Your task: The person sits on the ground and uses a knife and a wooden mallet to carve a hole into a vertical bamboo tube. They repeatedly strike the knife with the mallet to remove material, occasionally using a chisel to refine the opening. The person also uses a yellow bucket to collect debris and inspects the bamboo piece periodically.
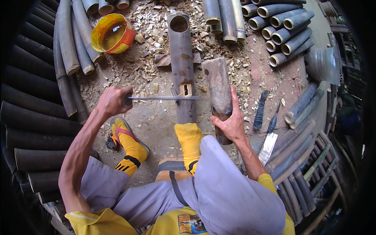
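Head view: your largest item is the bank of dark bamboo poles (35, 131) curving down the left side. Next comes the bamboo tube (181, 49) you are working on, lying lengthwise in front of you, its far part over a flat slab (162, 60) and its near end meeting your yellow-socked foot (188, 135). Judge it stiff and fairly light for its bulk, smooth enough to slip and round enough to roll; steady it by the solid stretch beyond the cut, since the wall could split around the opening.

Just right of the tube is a stout block (218, 84), wood by its look. Your right hand (234, 124) grasps its lower part, thumb on one side and fingers along the other. It should feel dense and heavy, so the narrower near end is the best hold. Whether it rests on the ground, you cannot tell.

Smaller again is the long blade (156, 98), set crosswise over the tube. Your left hand (113, 100) is clenched around its dark handle; expect thin, rigid metal, safe to hold only there.

Smallest is the square hole (185, 89), just beyond the blade, with pale, freshly cut edges.
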Tool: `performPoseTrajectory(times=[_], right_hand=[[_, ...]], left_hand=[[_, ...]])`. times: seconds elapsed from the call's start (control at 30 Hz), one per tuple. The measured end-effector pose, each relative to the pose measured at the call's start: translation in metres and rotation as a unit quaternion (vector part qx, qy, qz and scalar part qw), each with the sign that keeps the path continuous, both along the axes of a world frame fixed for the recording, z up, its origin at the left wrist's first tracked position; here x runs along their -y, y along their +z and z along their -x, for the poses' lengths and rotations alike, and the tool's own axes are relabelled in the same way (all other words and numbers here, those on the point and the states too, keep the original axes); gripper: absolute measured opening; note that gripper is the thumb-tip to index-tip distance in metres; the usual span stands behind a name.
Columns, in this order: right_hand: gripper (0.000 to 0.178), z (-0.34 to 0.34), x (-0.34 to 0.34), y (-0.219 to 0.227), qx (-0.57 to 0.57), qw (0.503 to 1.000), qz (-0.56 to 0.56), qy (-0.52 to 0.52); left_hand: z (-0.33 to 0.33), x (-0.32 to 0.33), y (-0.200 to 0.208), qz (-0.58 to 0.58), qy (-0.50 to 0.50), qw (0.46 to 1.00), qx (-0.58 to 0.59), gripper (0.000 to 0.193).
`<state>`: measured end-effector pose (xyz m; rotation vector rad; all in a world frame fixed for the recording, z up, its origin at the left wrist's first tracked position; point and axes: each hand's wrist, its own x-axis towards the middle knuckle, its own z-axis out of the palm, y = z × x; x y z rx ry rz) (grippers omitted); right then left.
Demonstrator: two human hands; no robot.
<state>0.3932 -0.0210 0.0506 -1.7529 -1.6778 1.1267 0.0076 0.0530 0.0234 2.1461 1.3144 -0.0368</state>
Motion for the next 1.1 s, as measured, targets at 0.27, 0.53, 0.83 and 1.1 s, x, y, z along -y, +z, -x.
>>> performPoseTrajectory(times=[0.27,0.53,0.83,1.1], right_hand=[[0.103,0.011,-0.004,-0.004,-0.008,0.999,0.053,0.006],[0.105,0.017,-0.002,-0.020,-0.003,1.000,0.009,-0.008],[0.104,0.019,-0.005,-0.016,-0.009,1.000,0.023,0.003],[0.104,0.015,-0.003,-0.024,0.004,1.000,0.010,0.011]], left_hand=[[0.012,-0.021,-0.004,0.027,0.060,0.995,-0.070,0.021],[0.008,-0.023,-0.009,0.029,0.063,0.994,-0.087,0.020],[0.010,-0.023,-0.014,0.026,0.062,0.993,-0.100,0.022],[0.009,-0.024,-0.015,0.034,0.062,0.993,-0.094,0.023]])
